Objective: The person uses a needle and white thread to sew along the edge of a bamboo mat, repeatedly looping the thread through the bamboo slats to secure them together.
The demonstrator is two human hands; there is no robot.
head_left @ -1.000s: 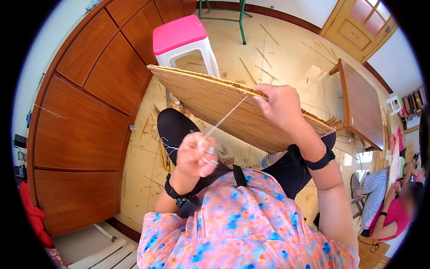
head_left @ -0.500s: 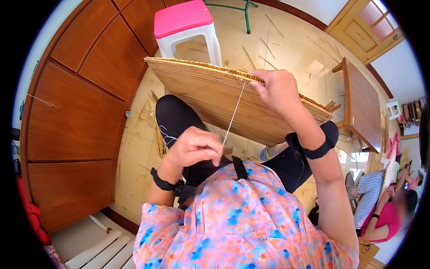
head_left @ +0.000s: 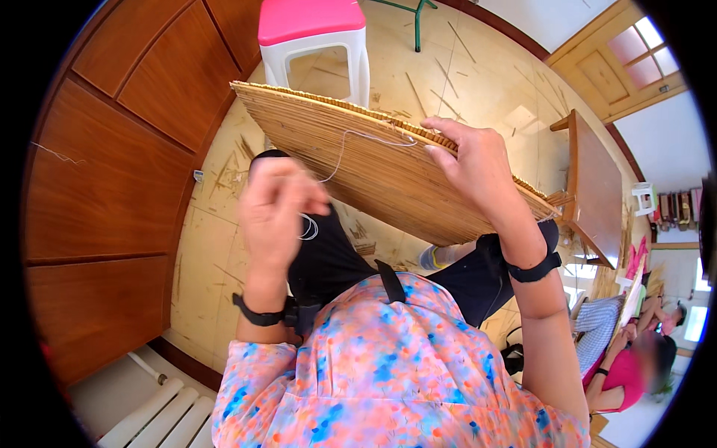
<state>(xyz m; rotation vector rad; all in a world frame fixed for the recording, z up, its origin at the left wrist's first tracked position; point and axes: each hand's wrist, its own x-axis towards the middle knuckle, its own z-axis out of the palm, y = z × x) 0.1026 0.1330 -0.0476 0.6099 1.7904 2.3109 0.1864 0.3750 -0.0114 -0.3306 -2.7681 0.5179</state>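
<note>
A mat of thin brown reed strips (head_left: 358,160) stands tilted across my knees, its bound upper edge running from far left to near right. My right hand (head_left: 470,157) grips this edge, thumb on the near face and fingers over the top. From the edge beside it, a thin white string (head_left: 342,145) curves slackly down the mat to my left hand (head_left: 276,209). That hand, blurred by motion, is raised over my left knee with its fingers curled on the string. Loose loops of the string hang just below its fingers.
A pink-topped white stool (head_left: 314,41) stands beyond the mat. Loose reed strips (head_left: 414,93) litter the tiled floor. Brown wooden panels (head_left: 104,179) rise on the left, and a low wooden table (head_left: 595,187) is at the right. Another person in pink (head_left: 624,377) sits at the far right.
My left hand has swung up and to the left, away from my lap. The string, taut before, now hangs slack in a curve. My right hand still grips the mat's edge.
</note>
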